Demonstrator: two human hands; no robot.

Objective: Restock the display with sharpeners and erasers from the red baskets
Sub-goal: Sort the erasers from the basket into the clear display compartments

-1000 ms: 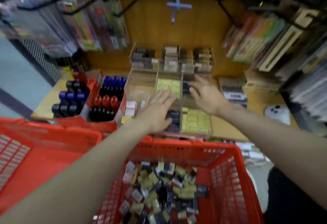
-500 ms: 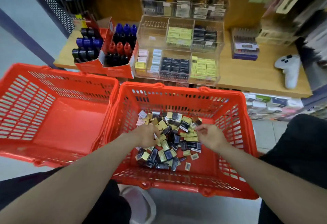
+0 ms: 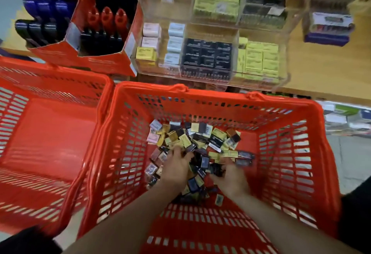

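Both hands are down in the right red basket [image 3: 301, 153], inside the heap of small packets [image 3: 200, 139]. The left hand [image 3: 176, 167] has its grip curled into the packets; the right hand [image 3: 230, 177] grips a dark packet [image 3: 216, 169]. The clear display [image 3: 210, 53] stands on the wooden surface [image 3: 321, 69] behind the basket

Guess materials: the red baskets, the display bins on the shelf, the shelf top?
Red baskets: molded plastic, semi-gloss, going by the slotted lattice walls and rounded rim. Display bins: clear acrylic or similar rigid plastic, since the packs show through the walls and the edges catch light. Shelf top: looks like wood or wood-look laminate, matte tan; grain too blurred to tell which.
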